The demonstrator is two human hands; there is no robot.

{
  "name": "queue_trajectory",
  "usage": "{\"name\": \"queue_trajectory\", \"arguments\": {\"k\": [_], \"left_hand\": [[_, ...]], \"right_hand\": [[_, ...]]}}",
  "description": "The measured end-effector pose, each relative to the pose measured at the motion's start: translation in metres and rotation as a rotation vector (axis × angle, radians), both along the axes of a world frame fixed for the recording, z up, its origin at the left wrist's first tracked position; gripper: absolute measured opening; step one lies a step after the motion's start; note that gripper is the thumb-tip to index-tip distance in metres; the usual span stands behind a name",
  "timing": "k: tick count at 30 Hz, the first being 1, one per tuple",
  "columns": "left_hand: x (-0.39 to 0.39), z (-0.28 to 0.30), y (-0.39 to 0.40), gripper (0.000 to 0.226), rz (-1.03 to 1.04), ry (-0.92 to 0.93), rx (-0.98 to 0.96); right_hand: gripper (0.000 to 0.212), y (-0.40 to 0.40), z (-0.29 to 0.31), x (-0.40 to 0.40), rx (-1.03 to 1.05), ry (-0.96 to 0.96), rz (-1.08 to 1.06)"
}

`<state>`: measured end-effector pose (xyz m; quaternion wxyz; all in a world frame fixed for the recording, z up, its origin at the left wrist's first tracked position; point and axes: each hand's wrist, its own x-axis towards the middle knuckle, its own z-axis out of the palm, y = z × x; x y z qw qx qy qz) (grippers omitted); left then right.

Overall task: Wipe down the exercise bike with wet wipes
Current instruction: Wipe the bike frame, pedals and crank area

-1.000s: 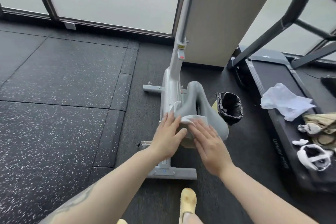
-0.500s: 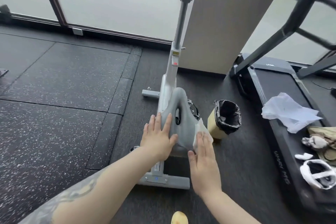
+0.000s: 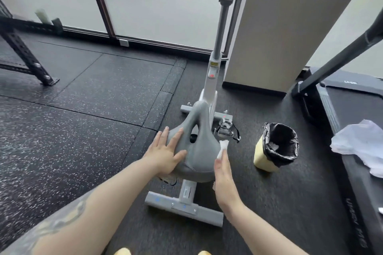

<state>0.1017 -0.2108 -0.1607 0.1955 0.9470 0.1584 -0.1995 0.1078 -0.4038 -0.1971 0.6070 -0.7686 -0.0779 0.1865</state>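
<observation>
Speckled black rubber floor runs to frosted glass; a treadmill lies beyond the right hand. Since a second ago the wet wipe has slid off the saddle's rear to its right edge. The exercise bike points away, saddle nose forward (long axis likewise). The left hand lies flat, fingers straight, on the saddle; the right presses the wipe with straight fingers.

L hand flat on saddle; R hand presses wipe to its side.
</observation>
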Motion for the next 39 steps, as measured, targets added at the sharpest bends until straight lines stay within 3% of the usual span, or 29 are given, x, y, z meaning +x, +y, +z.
{"name": "queue_trajectory", "arguments": {"k": [5, 11, 18, 23, 26, 30, 36, 39], "left_hand": [[-0.003, 0.001, -0.008, 0.069, 0.138, 0.011, -0.050], [-0.005, -0.002, -0.010, 0.068, 0.156, -0.049, -0.026], [-0.018, -0.022, -0.019, 0.063, 0.150, -0.321, 0.079], [-0.025, -0.037, -0.008, 0.072, 0.087, -0.551, -0.076], [-0.027, -0.036, 0.005, 0.069, -0.020, -0.539, -0.088], [-0.028, -0.036, 0.012, 0.066, -0.138, -0.543, -0.076], [-0.027, -0.031, 0.036, 0.078, -0.379, -0.466, -0.089], [-0.022, -0.025, 0.045, 0.065, -0.449, -0.428, -0.141]], "right_hand": [[0.058, 0.027, 0.008, 0.066, -0.144, 0.110, -0.071], [0.074, 0.005, -0.007, -0.009, -0.396, -0.402, 0.097], [0.063, 0.018, -0.007, 0.027, -0.510, -0.616, 0.104], [0.053, 0.010, -0.009, 0.007, -0.584, -0.857, 0.308], [0.063, 0.026, 0.004, 0.031, -0.696, -0.747, 0.345], [0.075, 0.049, 0.013, 0.049, -0.789, -0.653, 0.235], [0.065, 0.039, 0.014, -0.008, -0.846, -0.562, 0.086], [0.061, 0.051, 0.021, 0.010, -0.863, -0.517, 0.043]]}}
